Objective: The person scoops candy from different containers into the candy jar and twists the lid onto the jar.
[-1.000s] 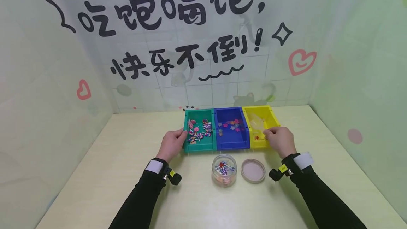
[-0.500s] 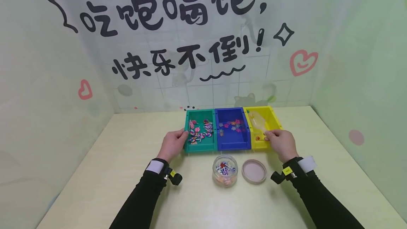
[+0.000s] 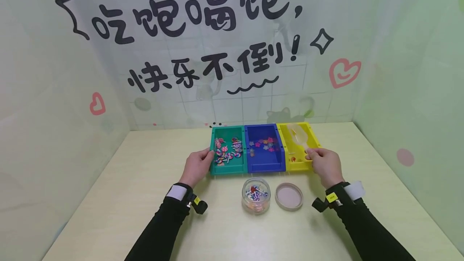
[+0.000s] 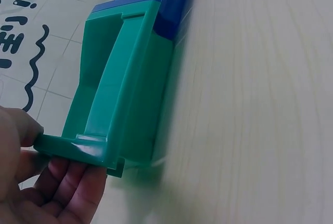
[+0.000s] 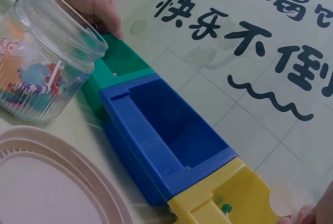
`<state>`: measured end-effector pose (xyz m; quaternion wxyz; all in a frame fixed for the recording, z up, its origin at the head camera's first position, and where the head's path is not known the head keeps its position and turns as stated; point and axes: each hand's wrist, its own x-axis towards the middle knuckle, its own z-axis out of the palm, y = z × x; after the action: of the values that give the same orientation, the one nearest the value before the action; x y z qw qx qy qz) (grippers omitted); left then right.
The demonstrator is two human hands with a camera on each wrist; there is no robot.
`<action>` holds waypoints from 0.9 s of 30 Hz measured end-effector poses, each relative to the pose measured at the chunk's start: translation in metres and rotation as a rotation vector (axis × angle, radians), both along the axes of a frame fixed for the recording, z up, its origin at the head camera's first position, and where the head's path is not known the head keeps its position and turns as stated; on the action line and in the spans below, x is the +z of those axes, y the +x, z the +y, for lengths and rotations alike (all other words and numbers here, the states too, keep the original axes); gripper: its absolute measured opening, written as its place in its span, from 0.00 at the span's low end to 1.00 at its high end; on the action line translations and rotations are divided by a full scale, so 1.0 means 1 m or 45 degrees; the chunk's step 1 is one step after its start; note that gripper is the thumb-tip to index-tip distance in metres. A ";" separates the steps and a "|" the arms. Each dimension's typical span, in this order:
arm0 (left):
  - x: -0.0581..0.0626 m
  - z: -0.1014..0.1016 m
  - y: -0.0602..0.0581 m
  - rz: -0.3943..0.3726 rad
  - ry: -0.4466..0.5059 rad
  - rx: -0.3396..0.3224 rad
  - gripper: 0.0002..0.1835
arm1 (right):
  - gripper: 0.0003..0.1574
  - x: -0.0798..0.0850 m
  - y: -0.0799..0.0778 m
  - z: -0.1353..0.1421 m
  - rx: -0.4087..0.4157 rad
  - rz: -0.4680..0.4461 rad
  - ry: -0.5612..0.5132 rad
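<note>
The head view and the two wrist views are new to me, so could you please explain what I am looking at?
There is no machine: the left hand and right hand are a person's own. The head view comes from a camera worn on the head, looking forward and down; the others come from a camera on each wrist, looking at that hand's work.

On the table, three bins stand side by side: the green bin with lollipop-shaped pieces, the blue bin with flower-like or star-like pieces, and the yellow bin. Nearer the person are an open clear jar of small pieces and a round lid.

The left hand grips the green bin's outer side; the right holds a clear scoop at the yellow bin.
</note>
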<state>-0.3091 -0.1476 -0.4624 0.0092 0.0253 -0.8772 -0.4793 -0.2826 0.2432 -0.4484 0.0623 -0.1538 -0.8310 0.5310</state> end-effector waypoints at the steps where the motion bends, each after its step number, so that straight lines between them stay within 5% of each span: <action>1: 0.000 0.000 0.000 0.001 0.003 0.000 0.27 | 0.27 0.000 0.000 0.001 -0.002 0.004 -0.020; 10: 0.001 -0.001 0.003 0.032 -0.011 0.056 0.29 | 0.27 0.012 0.001 0.005 -0.033 0.051 -0.131; 18: 0.014 -0.004 0.012 0.155 0.008 0.180 0.29 | 0.29 0.027 0.006 0.007 -0.038 0.073 -0.204; 27: 0.030 -0.004 0.028 0.228 0.100 0.132 0.27 | 0.33 0.042 0.010 0.007 -0.075 0.106 -0.247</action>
<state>-0.2809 -0.1518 -0.4328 0.1113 0.0278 -0.8509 -0.5126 -0.2722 0.2499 -0.4064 0.0971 -0.1613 -0.7675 0.6128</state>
